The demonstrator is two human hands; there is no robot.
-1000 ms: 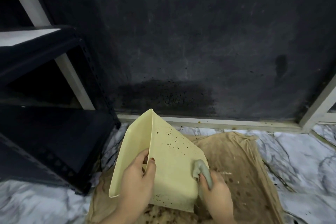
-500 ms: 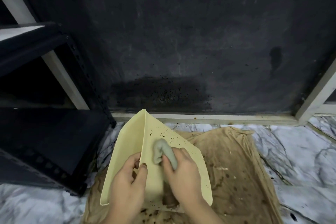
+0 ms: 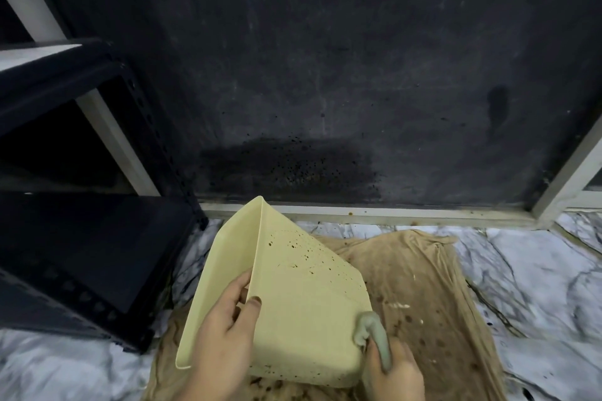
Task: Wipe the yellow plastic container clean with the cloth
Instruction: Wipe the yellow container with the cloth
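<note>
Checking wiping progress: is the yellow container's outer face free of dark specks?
No, dark specks dot the upper face of the yellow container, above the cloth.

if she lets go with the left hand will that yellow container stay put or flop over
Probably it tips: the yellow container stands tilted on one edge over the brown cloth, steadied by the left hand gripping its corner edge. It looks stiff, its flat walls keeping shape, and likely light, since one hand props it. The right hand only presses the grey rag at its side.
</note>
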